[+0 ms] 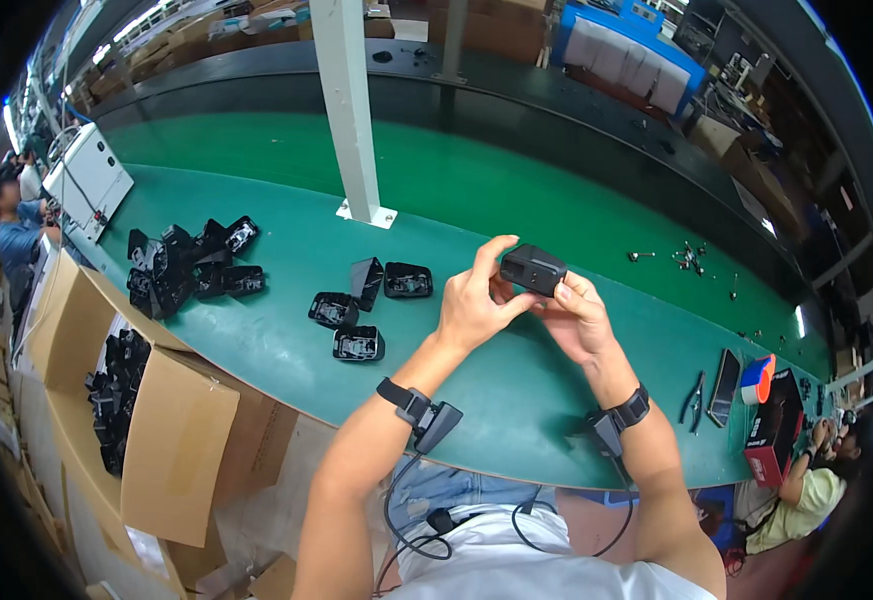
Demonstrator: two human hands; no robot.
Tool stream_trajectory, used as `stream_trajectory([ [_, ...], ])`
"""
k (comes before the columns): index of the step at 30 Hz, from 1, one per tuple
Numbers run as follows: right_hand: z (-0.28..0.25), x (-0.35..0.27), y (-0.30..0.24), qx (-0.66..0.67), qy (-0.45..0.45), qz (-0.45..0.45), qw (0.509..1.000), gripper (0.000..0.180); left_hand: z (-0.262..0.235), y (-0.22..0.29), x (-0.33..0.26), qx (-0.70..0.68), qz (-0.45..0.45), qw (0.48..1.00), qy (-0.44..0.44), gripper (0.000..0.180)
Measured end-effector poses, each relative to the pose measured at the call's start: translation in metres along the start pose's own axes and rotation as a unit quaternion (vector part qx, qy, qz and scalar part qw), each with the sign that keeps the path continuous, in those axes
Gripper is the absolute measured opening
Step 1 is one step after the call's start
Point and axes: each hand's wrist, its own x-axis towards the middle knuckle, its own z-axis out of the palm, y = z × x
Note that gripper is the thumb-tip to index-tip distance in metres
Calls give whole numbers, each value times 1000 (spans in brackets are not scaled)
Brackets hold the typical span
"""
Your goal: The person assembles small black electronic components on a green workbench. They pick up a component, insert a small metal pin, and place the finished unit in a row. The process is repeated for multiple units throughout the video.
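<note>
Wrist modules: black strapped units (438,425) are sitting on both wrists; black cables (416,548) are trailing from them toward the lap.
Carton: open cardboard box (181,440) is standing left of the surface (496,400), holding a heap of black parts (116,400).
Right end: pliers (694,403) are lying beside a dark flat rectangular device (723,388); an orange, blue and white roll (757,380) and a black-and-red box (774,430) are sitting next to them.
Right neighbor: co-worker in a pale yellow top (806,510) is working past that box.
Left hand (471,305): clamping the left end of the black plastic housing (533,268), index finger reaching over the top, thumb below.
Right hand (578,325): clamping the right end of the same part, thumb pressing on it.
Part in work: housing is hanging above the surface, between both hands.
Loose shells: four open black shells (359,343) are lying just left of the left hand.
Pile: more black shells (171,275) are lying jumbled farther left.
Post: white metal column (344,110) is standing at the surface's far edge.
Belt: green strip (516,200) is running behind, carrying small metal parts (691,258).
Background: blue-framed unit (636,55) is standing across.
</note>
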Motion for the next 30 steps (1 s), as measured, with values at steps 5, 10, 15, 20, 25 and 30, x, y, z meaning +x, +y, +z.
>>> stream_trajectory([
  [5, 1, 10, -6, -202, -2, -75, 977, 27, -3, 5, 7, 59, 8, 998, 7, 80],
  [10, -57, 100, -23, -773, 68, -165, 609, 21, -51, -21, 10, 497, -112, 858, -65, 74],
  [15, -110, 120, -30, -805, 81, -72, 583, 32, -62, -13, 19, 440, -265, 840, -178, 70],
  [20, -114, 100, -45, -760, 79, -230, 602, 49, -58, -14, 9, 360, -121, 909, -174, 60],
  [25, -202, 34, -89, -798, 235, -99, 546, 29, -42, 3, 9, 318, 3, 924, -214, 78],
  [30, -207, 11, -91, -781, 166, -57, 599, 23, -46, 4, 9, 301, -104, 913, -254, 90],
])
